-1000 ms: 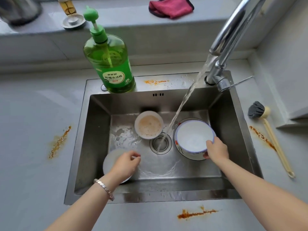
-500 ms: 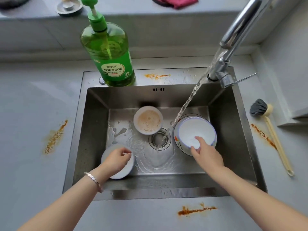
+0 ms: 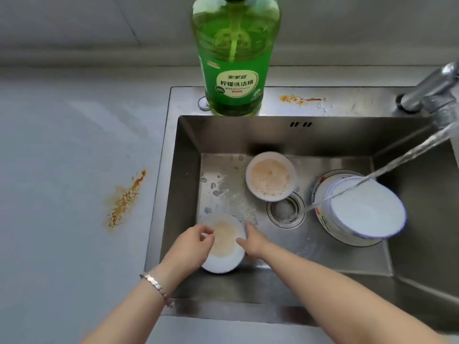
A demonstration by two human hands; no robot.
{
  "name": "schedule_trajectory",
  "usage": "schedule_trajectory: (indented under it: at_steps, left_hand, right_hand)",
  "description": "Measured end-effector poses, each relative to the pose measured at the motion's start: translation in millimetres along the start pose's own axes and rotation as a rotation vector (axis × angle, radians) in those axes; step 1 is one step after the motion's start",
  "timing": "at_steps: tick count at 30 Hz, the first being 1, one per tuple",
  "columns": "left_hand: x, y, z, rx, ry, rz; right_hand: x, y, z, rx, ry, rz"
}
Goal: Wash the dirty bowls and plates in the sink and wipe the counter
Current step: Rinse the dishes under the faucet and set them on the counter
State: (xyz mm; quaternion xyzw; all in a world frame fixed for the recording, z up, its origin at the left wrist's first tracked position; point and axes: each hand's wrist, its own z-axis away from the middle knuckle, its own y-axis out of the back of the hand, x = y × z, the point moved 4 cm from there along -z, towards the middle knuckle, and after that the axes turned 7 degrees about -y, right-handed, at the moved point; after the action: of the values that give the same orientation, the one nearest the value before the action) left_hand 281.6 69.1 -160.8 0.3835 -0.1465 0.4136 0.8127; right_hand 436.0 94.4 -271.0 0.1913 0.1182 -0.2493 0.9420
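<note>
In the steel sink a small white bowl smeared with orange residue sits at the front left. My left hand pinches its left rim. My right hand touches its right rim with its fingers extended. A second dirty bowl with foamy orange water stands behind, near the drain. At the right a blue-rimmed white bowl rests tilted on a patterned plate.
Water runs from the tap past the blue-rimmed bowl to the drain. A green dish soap bottle stands on the sink's back rim. Orange stains mark the left counter and the back rim.
My right hand left the blue-rimmed bowl and moved left to the small bowl's right rim. My left hand stays on that bowl. The view shifted left.
</note>
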Motion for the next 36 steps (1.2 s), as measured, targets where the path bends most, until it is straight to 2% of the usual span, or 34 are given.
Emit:
schedule_trajectory:
  at_steps: [3, 7, 11, 13, 16, 19, 21, 23, 24, 25, 26, 27, 29, 31, 34, 36]
  left_hand:
    - [-7.0, 1.5, -2.3, -0.002, -0.003, 0.030]
    - [-11.1, 5.5, -1.3, 0.004, 0.036, 0.031]
    - [5.8, 8.4, 8.4, 0.057, 0.032, 0.150]
    - [23.4, -0.1, 14.2, 0.004, 0.025, 0.319]
    - [68.5, -24.2, 25.0, -0.141, -0.005, 0.723]
    - [119.5, -40.1, 30.0, -0.069, -0.101, 0.953]
    - [145.8, -46.2, 30.6, -0.023, -0.155, 1.003]
    - [170.2, -56.5, 34.3, 0.021, -0.187, 1.022]
    - [180.2, -61.1, 37.0, 0.047, -0.206, 1.015]
    - [189.0, -66.2, 40.0, 0.066, -0.219, 0.999]
    - [196.1, -71.7, 42.9, 0.078, -0.220, 0.982]
    - [202.0, -77.3, 46.2, 0.083, -0.214, 0.968]
    - [212.0, -86.1, 53.4, 0.085, -0.206, 0.958]
    - [218.4, -87.9, 55.3, 0.117, -0.194, 0.986]
    - [215.4, -78.3, 50.8, 0.216, -0.159, 1.000]
    - [208.9, -74.1, 49.4, 0.219, -0.149, 0.987]
  right_hand:
    - [3.3, -4.1, -3.6, 0.039, -0.041, -0.137]
    - [8.7, 11.3, 19.6, 0.091, -0.024, -0.201]
    - [22.1, 49.9, 74.3, 0.049, -0.044, -0.474]
    - [25.4, 77.7, 107.2, 0.056, 0.013, -0.565]
    - [27.3, 122.4, 154.0, 0.120, 0.120, -0.609]
    - [35.3, 165.4, 190.9, 0.186, 0.187, -0.614]
    - [39.6, 182.8, 204.7, 0.287, 0.202, -0.478]
    - [49.2, 199.7, 220.1, 0.586, 0.240, -0.055]
    - [50.0, 206.5, 227.4, 0.757, 0.322, 0.152]
    - [48.6, 209.7, 232.4, 0.842, 0.433, 0.305]
    - [46.9, 210.4, 232.5, 0.809, 0.499, 0.427]
    - [43.6, 210.6, 229.5, 0.702, 0.509, 0.517]
    - [36.2, 212.3, 217.2, 0.519, 0.461, 0.631]
    - [23.5, 208.7, 210.2, 0.368, 0.511, 0.650]
    - [18.9, 191.6, 216.7, 0.050, 0.658, 0.551]
    - [30.3, 196.6, 216.5, 0.030, 0.622, 0.643]
